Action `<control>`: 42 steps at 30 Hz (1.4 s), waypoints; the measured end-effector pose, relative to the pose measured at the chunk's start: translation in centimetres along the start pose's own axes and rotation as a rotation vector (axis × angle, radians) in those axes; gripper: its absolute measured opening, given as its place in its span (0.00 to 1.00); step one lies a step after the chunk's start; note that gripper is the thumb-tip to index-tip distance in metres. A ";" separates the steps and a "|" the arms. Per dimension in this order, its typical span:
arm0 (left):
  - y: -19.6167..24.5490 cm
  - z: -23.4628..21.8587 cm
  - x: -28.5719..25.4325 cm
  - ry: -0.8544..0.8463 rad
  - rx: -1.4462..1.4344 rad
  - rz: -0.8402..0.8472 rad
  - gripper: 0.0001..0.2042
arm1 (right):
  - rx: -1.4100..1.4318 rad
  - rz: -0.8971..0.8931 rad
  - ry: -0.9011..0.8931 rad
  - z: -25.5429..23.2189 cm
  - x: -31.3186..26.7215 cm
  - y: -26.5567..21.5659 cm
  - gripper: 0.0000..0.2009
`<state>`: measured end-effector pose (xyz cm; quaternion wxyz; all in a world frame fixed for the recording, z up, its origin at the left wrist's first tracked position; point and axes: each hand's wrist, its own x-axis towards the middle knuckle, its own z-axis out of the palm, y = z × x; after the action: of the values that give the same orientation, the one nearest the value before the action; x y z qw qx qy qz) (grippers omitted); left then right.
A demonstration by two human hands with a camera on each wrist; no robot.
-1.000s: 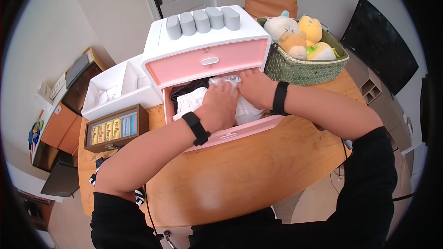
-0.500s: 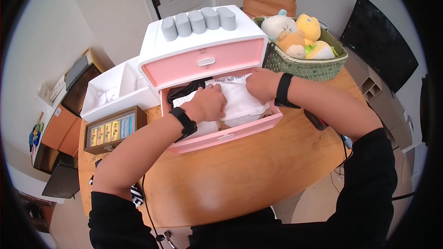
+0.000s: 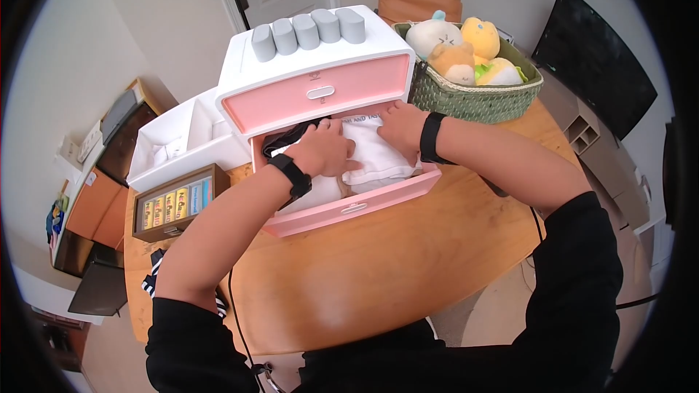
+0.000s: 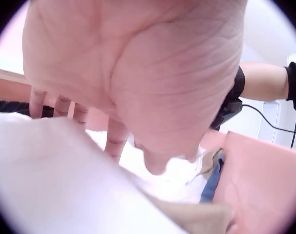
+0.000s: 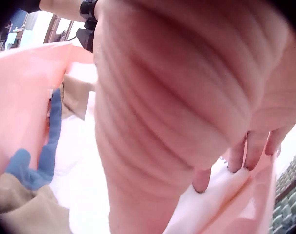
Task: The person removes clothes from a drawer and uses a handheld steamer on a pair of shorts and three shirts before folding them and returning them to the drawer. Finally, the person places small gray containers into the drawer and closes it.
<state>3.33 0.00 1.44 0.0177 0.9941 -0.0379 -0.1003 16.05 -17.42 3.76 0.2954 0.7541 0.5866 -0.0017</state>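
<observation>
A pink drawer (image 3: 386,200) is pulled out of a white cabinet, with clothes inside. On top lies a flat white garment (image 3: 370,142) with dark lettering along its far edge. My left hand (image 3: 324,149) rests over its left side, fingers extended and spread against the white cloth. At its right side, the fingers of my right hand (image 3: 402,131) reach down onto the cloth along the drawer wall. Dark clothing (image 3: 280,143) sits in the drawer's back left. Blue cloth (image 5: 51,139) and beige cloth (image 5: 78,95) show at the drawer's front in the right wrist view.
Above is a closed pink upper drawer (image 3: 364,91), with several grey containers (image 3: 306,31) on the cabinet top. A green basket (image 3: 473,105) of plush toys stands right. At left are a white divided box (image 3: 156,171), a brown box (image 3: 182,211) and striped cloth (image 3: 151,284).
The white garment, bunched under both hands earlier, now lies spread flatter in the drawer. My left hand shifted left, then opened its fingers on the cloth; my right hand loosened from the garment's edge.
</observation>
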 end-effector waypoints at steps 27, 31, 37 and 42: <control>-1.1 4.6 -11.1 0.358 -0.422 -0.179 0.48 | 1.105 0.074 0.740 5.6 -2.3 -9.2 0.37; -2.6 8.1 -9.8 0.513 -0.216 -0.229 0.47 | 1.028 0.140 0.778 9.1 1.2 -10.4 0.36; 2.2 2.6 -16.0 0.114 -0.442 -0.212 0.31 | 1.582 0.170 0.761 12.6 2.0 -9.1 0.16; 4.5 0.2 -26.8 0.216 -0.620 -0.225 0.29 | 2.113 0.145 0.868 15.0 2.1 -7.6 0.08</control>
<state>-23.17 -2.34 6.74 0.3117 0.9442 0.1064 -0.0024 15.15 -21.18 -12.71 -0.7139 0.5948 0.2996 -0.2163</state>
